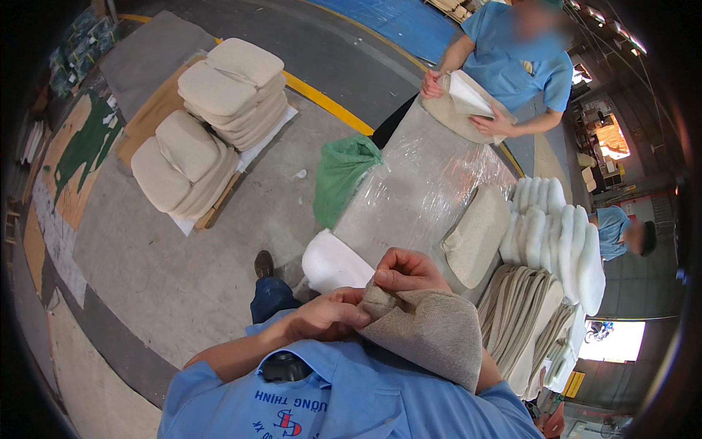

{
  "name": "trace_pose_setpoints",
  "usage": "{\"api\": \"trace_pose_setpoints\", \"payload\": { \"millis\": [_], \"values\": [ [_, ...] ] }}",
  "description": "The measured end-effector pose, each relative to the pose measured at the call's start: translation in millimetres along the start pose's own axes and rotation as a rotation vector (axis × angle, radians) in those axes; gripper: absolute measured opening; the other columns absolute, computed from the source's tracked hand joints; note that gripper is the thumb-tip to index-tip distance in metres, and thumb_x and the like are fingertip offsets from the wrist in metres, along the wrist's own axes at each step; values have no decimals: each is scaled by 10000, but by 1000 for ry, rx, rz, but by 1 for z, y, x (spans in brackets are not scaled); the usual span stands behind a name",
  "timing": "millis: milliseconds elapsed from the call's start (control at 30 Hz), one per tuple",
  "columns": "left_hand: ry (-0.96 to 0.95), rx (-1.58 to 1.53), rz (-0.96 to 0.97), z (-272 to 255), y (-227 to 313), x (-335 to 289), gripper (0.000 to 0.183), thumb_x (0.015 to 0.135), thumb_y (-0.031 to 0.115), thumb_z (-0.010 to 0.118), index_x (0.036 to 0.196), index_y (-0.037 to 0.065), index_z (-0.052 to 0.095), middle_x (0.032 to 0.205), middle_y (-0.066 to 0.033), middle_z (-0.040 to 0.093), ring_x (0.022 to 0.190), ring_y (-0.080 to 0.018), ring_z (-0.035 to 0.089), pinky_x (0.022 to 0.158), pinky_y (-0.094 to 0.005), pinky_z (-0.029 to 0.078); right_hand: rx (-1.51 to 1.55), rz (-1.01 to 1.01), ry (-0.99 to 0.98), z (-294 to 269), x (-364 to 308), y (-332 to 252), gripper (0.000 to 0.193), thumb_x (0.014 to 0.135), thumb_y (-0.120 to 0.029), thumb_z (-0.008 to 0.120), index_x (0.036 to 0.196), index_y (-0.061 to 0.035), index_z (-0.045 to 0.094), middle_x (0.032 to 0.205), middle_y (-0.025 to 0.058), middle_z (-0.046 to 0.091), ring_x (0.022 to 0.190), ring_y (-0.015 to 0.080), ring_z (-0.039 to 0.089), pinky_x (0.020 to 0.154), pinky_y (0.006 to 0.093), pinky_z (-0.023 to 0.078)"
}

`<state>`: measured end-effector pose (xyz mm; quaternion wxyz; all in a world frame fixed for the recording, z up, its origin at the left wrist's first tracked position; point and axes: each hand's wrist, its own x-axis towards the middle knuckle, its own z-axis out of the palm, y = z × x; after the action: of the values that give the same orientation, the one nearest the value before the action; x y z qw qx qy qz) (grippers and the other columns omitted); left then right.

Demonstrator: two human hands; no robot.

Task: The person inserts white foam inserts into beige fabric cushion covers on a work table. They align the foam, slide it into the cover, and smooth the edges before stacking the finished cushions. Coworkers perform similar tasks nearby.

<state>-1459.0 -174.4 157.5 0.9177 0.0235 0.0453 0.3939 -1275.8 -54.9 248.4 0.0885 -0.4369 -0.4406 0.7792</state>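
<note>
Close to my chest I hold a beige fabric cushion cover (431, 333), its edge bunched up between my hands. My left hand (329, 313) pinches the cover's left corner, with the thumb on top. The fingers of my right hand (411, 272) are curled closed on the upper edge of the same cover. Just beyond my hands, a white cushion pad (333, 262) lies at the table's near left corner. Another beige cushion cover (477, 235) rests flat on the right side of the table (409, 186), which is wrapped in clear plastic.
Across the table a co-worker (512, 66) holds a beige cover with a white pad partly inside. Folded covers (512, 307) and white pads (548, 234) are stacked at right. A green bag (344, 175) hangs at the table's left edge. Beige cushions (219, 88) stand piled on pallets at left.
</note>
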Motion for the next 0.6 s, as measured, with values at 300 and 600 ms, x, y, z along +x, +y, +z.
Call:
{"api": "trace_pose_setpoints", "payload": {
  "millis": [300,600],
  "values": [
    [122,162,6,-8,1,6,498,928,-40,637,1424,-31,598,1331,-100,683,1277,-215,645,1114,-363,493,-123,-34,-84,2,10,-7,196,1039,-222,753,1006,-34,708,883,-10,711,803,58,646,695,232,515],
    [-14,-47,-44,-25,0,2,606,862,33,713,1452,-16,583,1383,-144,684,1294,-285,651,1132,-423,498,-117,31,-94,-6,25,-3,261,1023,-282,774,975,-34,706,853,-34,683,793,40,625,681,231,503]
  ]
}}
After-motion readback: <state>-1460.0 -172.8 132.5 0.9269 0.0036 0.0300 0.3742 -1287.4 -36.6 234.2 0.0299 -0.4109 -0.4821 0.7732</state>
